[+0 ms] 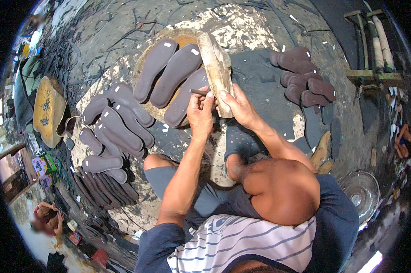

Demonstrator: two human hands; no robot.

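From my far-off seat, the nearest thing I get is a bent knee (280, 191), with both hands past it toward 11 o'clock. The left hand (200, 117) has its fingers pinched on a short dark rod (197, 92), no gap showing. The right hand (242, 108) is clamped around the lower end of a pale wooden block (213, 68), thumb on its face.

The relation I'd watch: the block stands at about 2 to 3 o'clock from the left fingertips, its long axis running from just short of 12 to just short of 6, while the rod lies crosswise, roughly 9 to 3. The right hand is nearer, being on the wood (whether rod and block touch, I honestly can't tell).

Beyond, toward 9 o'clock, large brown insoles (177, 76) lie on a tan slab (187, 35); farther out, more insoles (116, 127) sit around 8 o'clock and smaller brown pieces (296, 61) around 2.
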